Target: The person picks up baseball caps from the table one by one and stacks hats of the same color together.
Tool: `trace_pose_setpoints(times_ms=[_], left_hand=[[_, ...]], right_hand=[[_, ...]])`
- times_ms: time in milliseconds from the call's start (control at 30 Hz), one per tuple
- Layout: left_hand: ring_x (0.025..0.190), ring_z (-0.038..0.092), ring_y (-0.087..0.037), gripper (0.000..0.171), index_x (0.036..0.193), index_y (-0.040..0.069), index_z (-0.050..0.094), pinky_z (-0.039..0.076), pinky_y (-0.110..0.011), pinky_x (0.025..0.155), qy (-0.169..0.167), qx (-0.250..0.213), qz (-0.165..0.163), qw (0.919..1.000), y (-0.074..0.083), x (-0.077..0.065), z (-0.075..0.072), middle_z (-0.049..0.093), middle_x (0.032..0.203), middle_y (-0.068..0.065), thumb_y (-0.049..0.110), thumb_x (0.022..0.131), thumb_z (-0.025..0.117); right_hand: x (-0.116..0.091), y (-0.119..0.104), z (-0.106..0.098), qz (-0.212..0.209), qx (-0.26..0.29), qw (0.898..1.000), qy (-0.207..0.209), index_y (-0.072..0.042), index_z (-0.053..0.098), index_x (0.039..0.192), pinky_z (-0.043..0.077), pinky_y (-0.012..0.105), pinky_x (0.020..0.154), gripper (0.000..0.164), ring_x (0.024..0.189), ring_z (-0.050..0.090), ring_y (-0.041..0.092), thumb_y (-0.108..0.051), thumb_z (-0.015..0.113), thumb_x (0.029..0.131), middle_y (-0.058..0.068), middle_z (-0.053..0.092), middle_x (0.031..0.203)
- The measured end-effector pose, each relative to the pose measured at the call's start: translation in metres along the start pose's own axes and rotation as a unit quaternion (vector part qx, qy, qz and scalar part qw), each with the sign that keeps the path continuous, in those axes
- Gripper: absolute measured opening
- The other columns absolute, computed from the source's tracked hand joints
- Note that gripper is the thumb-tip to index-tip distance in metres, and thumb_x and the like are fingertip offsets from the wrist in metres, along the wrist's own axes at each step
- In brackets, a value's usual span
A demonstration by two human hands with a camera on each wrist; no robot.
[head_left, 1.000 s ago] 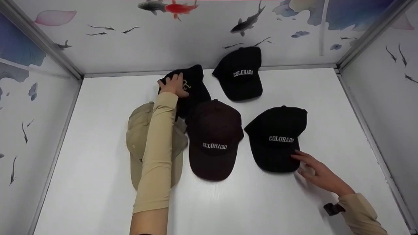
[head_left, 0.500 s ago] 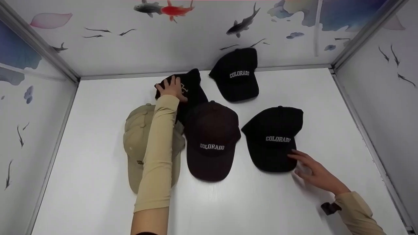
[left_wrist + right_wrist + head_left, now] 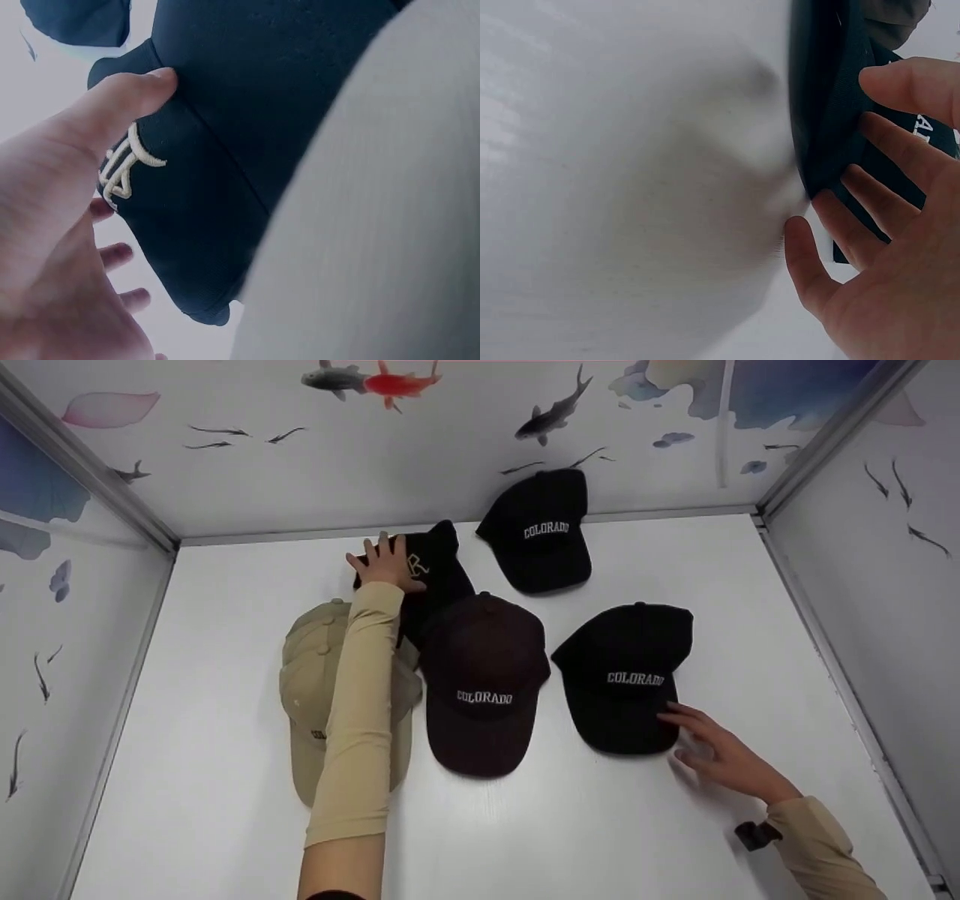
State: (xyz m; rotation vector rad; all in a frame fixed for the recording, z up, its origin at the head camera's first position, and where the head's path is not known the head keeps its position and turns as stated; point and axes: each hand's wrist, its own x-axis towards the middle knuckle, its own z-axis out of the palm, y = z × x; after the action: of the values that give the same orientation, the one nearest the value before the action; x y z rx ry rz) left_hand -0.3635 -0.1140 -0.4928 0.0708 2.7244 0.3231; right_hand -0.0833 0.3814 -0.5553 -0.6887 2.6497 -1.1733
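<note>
In the head view my left hand point(image 3: 384, 564) rests with spread fingers on a black cap with a gold emblem point(image 3: 442, 574). The left wrist view shows its thumb point(image 3: 127, 97) lying across that cap point(image 3: 225, 150), while the fingertips reach past its edge. At right, my right hand point(image 3: 731, 757) touches the brim of a black "COLORADO" cap point(image 3: 622, 641) with loosely extended fingertips. Seen from the right wrist, the fingers point(image 3: 889, 142) lie along the brim point(image 3: 829, 112). Between the hands sits a dark maroon "COLORADO" cap point(image 3: 484, 645), overlapping the emblem cap's lower end.
Overlapping tan caps point(image 3: 307, 682) lie at left, partly hidden under my left forearm. Another black "COLORADO" cap point(image 3: 540, 529) leans near the back wall point(image 3: 262, 487). Printed side walls with metal edges enclose the white tabletop point(image 3: 525, 832).
My left hand has slid slightly left on the black cap, so more of the gold emblem shows. The right hand stays at the brim. The head view has shifted a little.
</note>
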Motion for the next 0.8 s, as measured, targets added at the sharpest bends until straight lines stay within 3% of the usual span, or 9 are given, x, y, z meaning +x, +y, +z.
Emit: trace_pose_setpoints(times_ms=[100, 300, 500, 600, 733, 800], left_hand=[[0.142, -0.004, -0.046, 0.1, 0.155, 0.009, 0.003, -0.005, -0.069, 0.103, 0.003, -0.011, 0.0, 0.9999, -0.002, 0.002, 0.001, 0.001, 0.158, -0.023, 0.044, 0.088, 0.068], [0.137, 0.02, -0.047, 0.105, 0.155, 0.008, 0.007, -0.009, -0.071, 0.101, 0.034, -0.021, 0.005, 0.9992, -0.004, 0.005, 0.004, 0.024, 0.153, -0.025, 0.045, 0.083, 0.074], [0.139, 0.008, -0.047, 0.111, 0.156, 0.011, 0.004, 0.005, -0.069, 0.104, 0.038, -0.015, -0.019, 0.999, -0.004, 0.004, 0.009, 0.005, 0.154, -0.029, 0.049, 0.079, 0.075], [0.139, 0.001, -0.05, 0.112, 0.156, 0.011, 0.008, 0.011, -0.068, 0.103, 0.037, -0.019, -0.031, 0.9986, -0.005, 0.005, 0.009, -0.005, 0.153, -0.033, 0.051, 0.077, 0.077], [0.137, 0.01, -0.054, 0.114, 0.155, 0.012, 0.009, 0.008, -0.07, 0.103, 0.031, -0.011, -0.036, 0.9988, -0.005, 0.007, 0.008, 0.01, 0.151, -0.035, 0.054, 0.075, 0.077], [0.134, 0.018, -0.055, 0.115, 0.155, 0.011, 0.009, 0.007, -0.073, 0.101, 0.03, -0.014, -0.033, 0.9989, -0.006, 0.007, 0.007, 0.019, 0.148, -0.035, 0.054, 0.074, 0.078]], right_hand=[[-0.001, 0.002, 0.001, 0.0, -0.002, 1.0, 0.002, -0.006, 0.05, 0.139, 0.026, 0.008, 0.098, 0.057, 0.136, 0.03, 0.01, 0.001, 0.069, 0.086, 0.018, 0.037, 0.148], [-0.001, -0.002, 0.003, 0.017, 0.0, 1.0, 0.002, -0.002, 0.049, 0.139, 0.025, 0.008, 0.098, 0.056, 0.137, 0.028, 0.009, 0.005, 0.067, 0.086, 0.021, 0.035, 0.147], [0.002, -0.028, -0.001, 0.018, 0.011, 1.0, 0.002, 0.003, 0.048, 0.137, 0.024, 0.008, 0.098, 0.053, 0.137, 0.03, 0.024, 0.007, 0.065, 0.087, 0.026, 0.035, 0.146], [0.002, -0.033, -0.003, 0.031, 0.01, 0.999, -0.006, 0.003, 0.047, 0.139, 0.036, 0.024, 0.1, 0.053, 0.136, 0.03, 0.022, 0.005, 0.064, 0.088, 0.025, 0.033, 0.147], [-0.001, -0.024, 0.0, 0.056, 0.01, 0.998, -0.015, -0.003, 0.044, 0.142, 0.043, 0.054, 0.092, 0.056, 0.135, 0.028, 0.011, 0.001, 0.065, 0.09, 0.019, 0.03, 0.151], [-0.003, -0.016, 0.002, 0.062, 0.02, 0.998, -0.016, -0.007, 0.043, 0.144, 0.041, 0.06, 0.09, 0.058, 0.135, 0.027, 0.011, -0.001, 0.065, 0.09, 0.016, 0.028, 0.153]])
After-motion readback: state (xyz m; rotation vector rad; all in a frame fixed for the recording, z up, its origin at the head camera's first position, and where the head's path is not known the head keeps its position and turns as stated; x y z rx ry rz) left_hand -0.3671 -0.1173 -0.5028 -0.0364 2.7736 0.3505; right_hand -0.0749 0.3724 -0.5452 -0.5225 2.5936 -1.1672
